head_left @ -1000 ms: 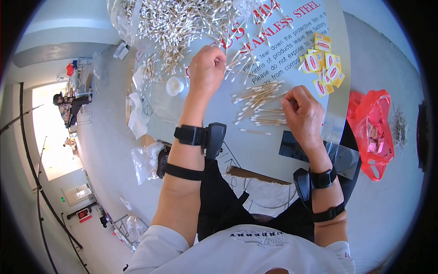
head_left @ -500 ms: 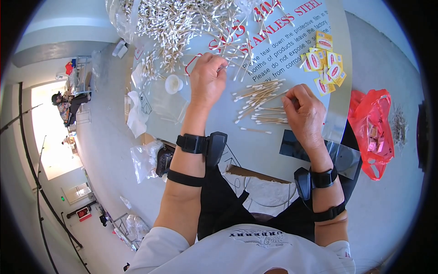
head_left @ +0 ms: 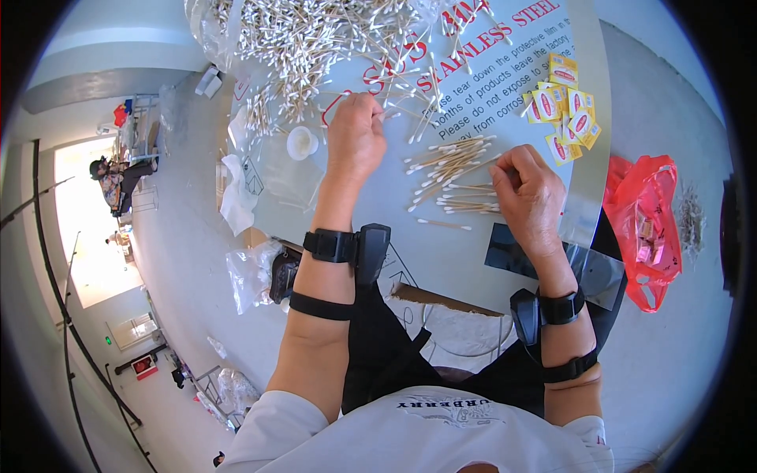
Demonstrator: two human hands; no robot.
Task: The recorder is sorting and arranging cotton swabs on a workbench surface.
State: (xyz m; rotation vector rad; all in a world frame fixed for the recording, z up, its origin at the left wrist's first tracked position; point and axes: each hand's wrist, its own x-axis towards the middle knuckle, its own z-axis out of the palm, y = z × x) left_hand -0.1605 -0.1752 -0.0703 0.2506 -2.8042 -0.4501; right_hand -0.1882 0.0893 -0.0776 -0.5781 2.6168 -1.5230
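At the near edge of the big pile, my left hand [head_left: 356,138] is closed in a pinch; a cotton swab with a white tip sticks out at its fingertips. My right hand [head_left: 530,189] is closed with curled fingers beside a small group of cotton swabs [head_left: 453,164]. Swab ends reach its fingertips, but what it grips is hidden. One swab [head_left: 444,225] lies apart below that group. A large heap of cotton swabs [head_left: 303,55] spreads over the far left of the table, with loose ones scattered toward the middle.
Yellow-and-white packets [head_left: 569,110] lie at the right on the metal-sheet table [head_left: 371,213]. A small white cup [head_left: 301,143] stands left of my left hand. A red plastic bag [head_left: 643,229] with pink packets is at the far right. Another person [head_left: 122,181] sits across the room.
My left hand has turned slightly and its fingers have closed a little more at the swabs. My right hand stays nearly in place.
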